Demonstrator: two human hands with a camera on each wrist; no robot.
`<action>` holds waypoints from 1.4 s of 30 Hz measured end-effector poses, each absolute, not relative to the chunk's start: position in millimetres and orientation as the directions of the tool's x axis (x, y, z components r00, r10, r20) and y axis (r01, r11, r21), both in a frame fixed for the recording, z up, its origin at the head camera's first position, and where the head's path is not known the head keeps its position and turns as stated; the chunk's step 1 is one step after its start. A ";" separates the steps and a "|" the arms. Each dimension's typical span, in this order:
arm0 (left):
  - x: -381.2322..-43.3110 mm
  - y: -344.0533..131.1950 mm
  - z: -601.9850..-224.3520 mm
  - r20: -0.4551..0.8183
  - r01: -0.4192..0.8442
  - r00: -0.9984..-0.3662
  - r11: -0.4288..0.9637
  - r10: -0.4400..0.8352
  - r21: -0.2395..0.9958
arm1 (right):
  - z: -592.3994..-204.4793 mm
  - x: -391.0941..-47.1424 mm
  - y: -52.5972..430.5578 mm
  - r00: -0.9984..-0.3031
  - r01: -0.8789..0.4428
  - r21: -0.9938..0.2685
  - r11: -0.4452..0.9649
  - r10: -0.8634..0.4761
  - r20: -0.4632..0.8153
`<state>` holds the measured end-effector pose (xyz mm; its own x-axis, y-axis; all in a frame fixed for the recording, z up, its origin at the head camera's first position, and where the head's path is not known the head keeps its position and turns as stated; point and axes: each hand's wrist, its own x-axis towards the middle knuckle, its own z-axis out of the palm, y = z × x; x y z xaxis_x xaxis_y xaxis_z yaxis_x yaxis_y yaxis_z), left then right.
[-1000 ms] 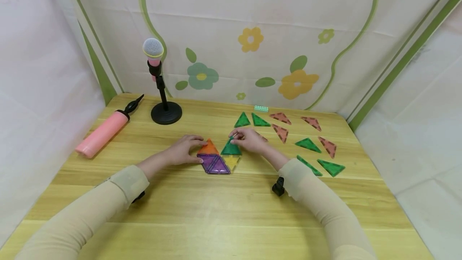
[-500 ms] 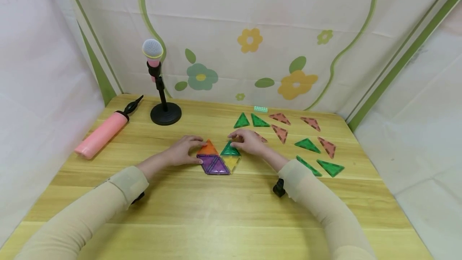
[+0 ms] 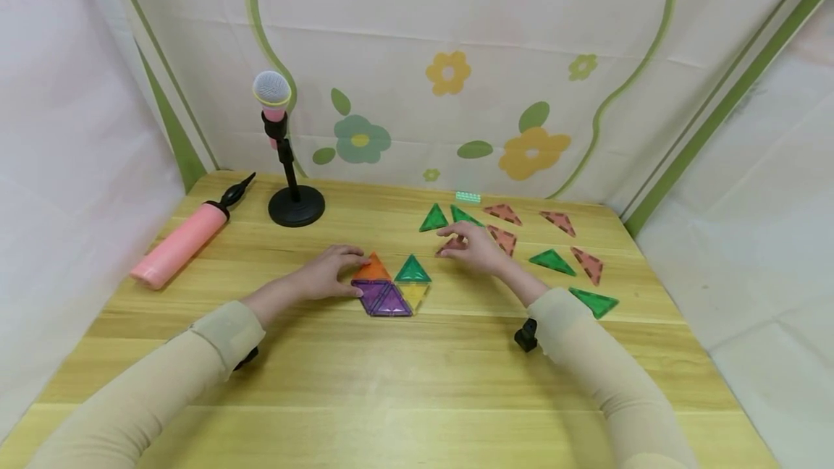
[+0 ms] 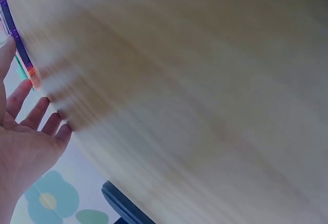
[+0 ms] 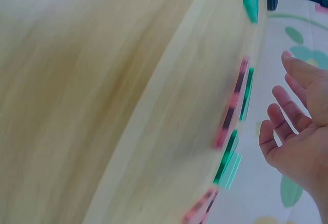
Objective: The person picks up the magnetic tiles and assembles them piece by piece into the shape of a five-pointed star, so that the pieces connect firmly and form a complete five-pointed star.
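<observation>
Five-sided in outline, a flat cluster of magnetic tiles lies mid-table: an orange triangle [image 3: 375,271], purple triangles [image 3: 392,304], a yellow triangle [image 3: 415,297] and a teal-green triangle [image 3: 412,271]. At its left edge rests my left hand [image 3: 328,273], fingertips on the orange tile and thumb at a purple one, fingers relaxed. My right hand [image 3: 477,247] is over a red triangle tile [image 3: 449,246], which it partly covers. In the right wrist view its loosely bent fingers hold nothing, with a red tile [image 5: 233,106] and a green tile [image 5: 247,93] beside them.
More green tiles [image 3: 552,261] and red tiles [image 3: 588,265] lie scattered at the right and back. A microphone on a stand [image 3: 296,206] and a pink hand pump [image 3: 182,246] stand or lie at the left. A small mint-coloured piece [image 3: 468,197] lies by the back cloth.
My right hand has let go of the teal-green triangle, which stays against the yellow one, and has moved right to the red tile. The left hand keeps its place.
</observation>
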<state>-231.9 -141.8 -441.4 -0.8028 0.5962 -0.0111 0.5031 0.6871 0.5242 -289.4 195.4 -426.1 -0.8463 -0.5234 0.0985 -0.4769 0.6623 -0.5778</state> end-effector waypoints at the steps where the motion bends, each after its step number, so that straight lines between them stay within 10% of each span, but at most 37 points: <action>1: -231.9 -142.2 -441.1 -0.009 0.505 -0.801 0.684 0.599 0.527 | -426.0 -290.3 198.7 -0.847 -0.484 -0.558 0.674 -0.522 0.103; 42: -309.9 -71.5 -426.1 0.021 0.521 -0.789 0.649 0.614 0.554 | -440.7 -311.7 234.0 -0.800 -0.555 -0.389 0.735 -0.599 0.009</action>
